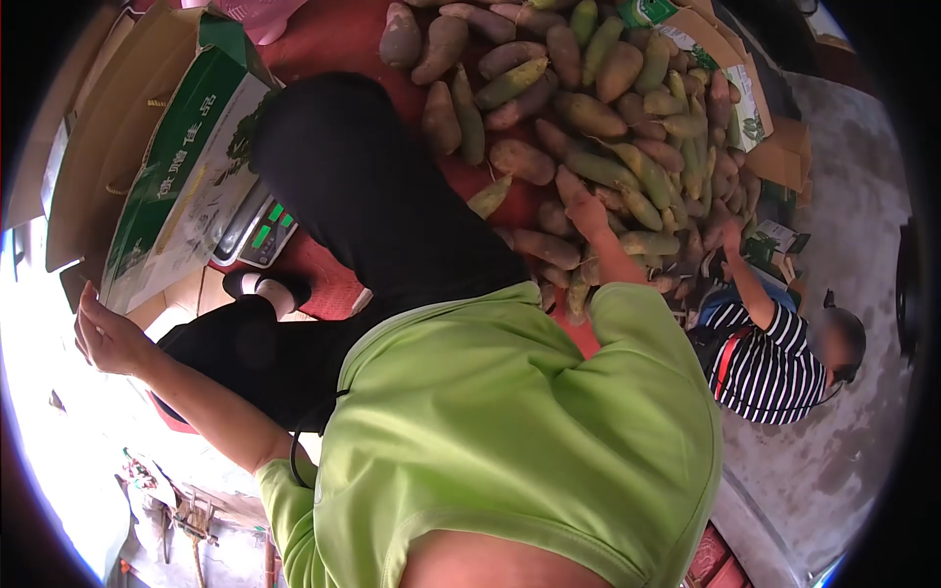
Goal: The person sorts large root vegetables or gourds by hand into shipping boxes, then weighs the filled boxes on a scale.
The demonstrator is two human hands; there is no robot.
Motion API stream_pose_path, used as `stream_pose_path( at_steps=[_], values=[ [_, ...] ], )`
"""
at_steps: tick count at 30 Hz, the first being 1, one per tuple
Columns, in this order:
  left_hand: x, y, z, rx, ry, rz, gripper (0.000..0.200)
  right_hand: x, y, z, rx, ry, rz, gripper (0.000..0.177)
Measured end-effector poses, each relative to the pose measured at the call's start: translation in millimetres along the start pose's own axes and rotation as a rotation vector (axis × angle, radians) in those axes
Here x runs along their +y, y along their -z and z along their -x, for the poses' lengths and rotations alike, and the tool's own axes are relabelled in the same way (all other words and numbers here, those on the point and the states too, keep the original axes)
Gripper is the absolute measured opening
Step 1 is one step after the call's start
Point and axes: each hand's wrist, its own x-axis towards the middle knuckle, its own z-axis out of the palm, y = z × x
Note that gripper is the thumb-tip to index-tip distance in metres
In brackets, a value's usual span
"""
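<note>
My right hand (pixel 588 214) reaches into a large heap of radishes, its fingers closed around the end of a reddish radish (pixel 566 182). Green and dull red radishes (pixel 592 115) lie piled around it on a red cloth (pixel 328 44). Out to the left, my left hand (pixel 106 338) is held beside the lower corner of an open green and white carton (pixel 181 162). Its fingers are loosely apart, and nothing shows in them.
A digital scale (pixel 257 230) with lit green displays sits beside the carton. At the right, a co-worker in a striped shirt (pixel 774 363) has a hand at the heap's edge. Another cardboard box (pixel 730 59) stands behind the radishes.
</note>
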Motion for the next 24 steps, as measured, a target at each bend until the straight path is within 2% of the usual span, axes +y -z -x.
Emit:
stream_pose_path(
  at_steps=[4,6,7,8,9,10,12,13,15,17,20,22,23,24],
  values=[
    [-2,-2,2,-0.063,0.058,0.007,0.028,-29,-21,3,-0.061,0.002,-0.118,0.027],
    [2,-2,2,-0.052,0.065,-0.005,0.029,-48,-39,-5,-0.224,-0.3,-0.574,0.036],
    [2,-2,3,-0.018,0.0,-0.007,0.027,-65,-40,-7,-0.229,-0.292,-0.58,0.036],
    [2,-1,2,0.014,-0.065,-0.011,0.025,-81,-40,-8,-0.321,-0.317,-0.556,0.039],
    [3,0,1,0.016,-0.069,-0.016,0.025,-92,-40,-8,-0.409,-0.345,-0.528,0.042],
    [5,1,2,0.01,-0.031,-0.015,0.026,-92,-51,-11,-0.41,-0.347,-0.53,0.042],
    [7,0,4,-0.002,0.007,-0.008,0.027,-87,-72,-17,-0.136,-0.092,-0.311,0.046],
    [7,1,4,-0.003,0.002,-0.009,0.026,-93,-58,-15,-0.138,-0.095,-0.31,0.046],
    [4,2,3,-0.009,-0.006,-0.016,0.026,-107,-23,-16,-0.041,-0.067,0.043,0.04],
    [1,2,5,-0.006,-0.03,0.005,0.026,-105,7,-26,-0.031,-0.037,0.306,0.036],
    [1,1,6,0.019,-0.029,0.017,0.026,-88,32,-39,0.044,-0.027,0.438,0.041],
    [-4,-2,6,0.02,-0.009,0.047,0.024,-72,38,-42,0.254,0.133,0.569,0.047],
    [-1,-3,6,0.02,-0.001,0.028,0.023,-67,42,-42,0.252,0.158,0.568,0.047],
    [-2,-4,6,0.038,-0.053,0.035,0.022,-64,44,-41,0.161,0.101,0.556,0.049]
  ],
)
